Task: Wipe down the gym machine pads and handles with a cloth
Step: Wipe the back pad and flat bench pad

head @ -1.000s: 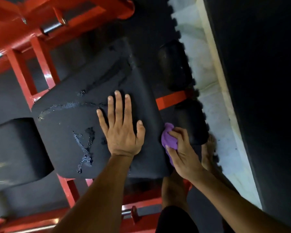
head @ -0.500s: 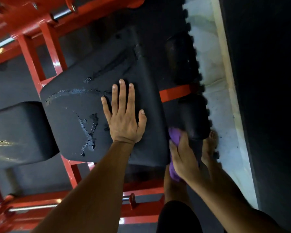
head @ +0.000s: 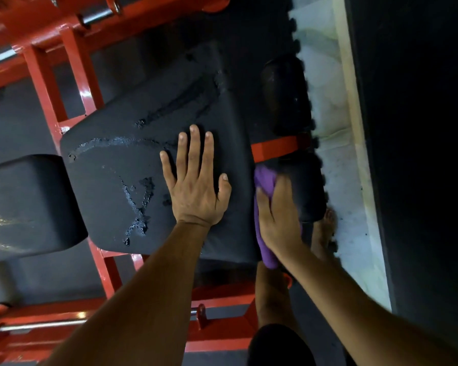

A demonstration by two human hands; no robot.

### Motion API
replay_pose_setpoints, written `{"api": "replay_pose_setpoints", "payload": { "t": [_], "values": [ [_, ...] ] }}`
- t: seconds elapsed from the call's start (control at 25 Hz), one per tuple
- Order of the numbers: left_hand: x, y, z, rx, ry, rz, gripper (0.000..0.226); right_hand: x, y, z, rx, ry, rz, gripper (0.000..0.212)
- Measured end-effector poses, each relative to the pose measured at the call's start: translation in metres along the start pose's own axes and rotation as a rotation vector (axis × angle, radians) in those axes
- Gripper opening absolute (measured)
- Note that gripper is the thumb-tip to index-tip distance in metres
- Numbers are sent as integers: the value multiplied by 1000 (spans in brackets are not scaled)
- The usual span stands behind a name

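A worn black seat pad (head: 132, 180) with cracked patches fills the middle of the head view. My left hand (head: 196, 183) lies flat on its right part, fingers straight and spread. My right hand (head: 278, 220) holds a purple cloth (head: 265, 180) against the pad's right edge, beside a black roller pad (head: 307, 191); its fingers are wrapped over the cloth. A second roller pad (head: 286, 96) sits farther back, joined by a red bar (head: 275, 147).
The red steel frame (head: 45, 83) runs along the left and top, with more red bars (head: 217, 299) below the seat. Another black pad (head: 24, 204) lies at the left. My bare feet (head: 325, 231) stand on black floor mats by a pale floor strip (head: 336, 165).
My right hand with the cloth slid toward me along the seat's right edge, then shifted slightly forward again. The left hand stayed flat on the pad.
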State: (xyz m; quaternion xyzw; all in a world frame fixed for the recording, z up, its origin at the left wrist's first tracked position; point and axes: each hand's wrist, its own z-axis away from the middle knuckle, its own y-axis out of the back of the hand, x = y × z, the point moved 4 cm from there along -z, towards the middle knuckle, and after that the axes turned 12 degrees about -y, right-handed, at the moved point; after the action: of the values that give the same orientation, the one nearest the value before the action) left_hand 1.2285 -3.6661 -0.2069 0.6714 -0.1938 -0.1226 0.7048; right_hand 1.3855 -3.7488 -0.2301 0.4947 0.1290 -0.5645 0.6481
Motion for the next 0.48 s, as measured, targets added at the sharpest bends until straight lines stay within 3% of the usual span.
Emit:
{"api": "replay_pose_setpoints", "payload": {
  "t": [0.08,0.16,0.36,0.48],
  "values": [
    [-1,-1,0,5,-2,-8,72,25,6,33,-82,-53,3,18],
    [0,0,-2,-3,1,-4,72,26,1,7,-147,-79,-4,19],
    [1,4,-1,-30,12,32,74,-58,15,-119,-6,42,-161,35],
    [1,6,-2,-31,19,29,75,-83,1,-133,-149,175,-105,48]
  ]
}}
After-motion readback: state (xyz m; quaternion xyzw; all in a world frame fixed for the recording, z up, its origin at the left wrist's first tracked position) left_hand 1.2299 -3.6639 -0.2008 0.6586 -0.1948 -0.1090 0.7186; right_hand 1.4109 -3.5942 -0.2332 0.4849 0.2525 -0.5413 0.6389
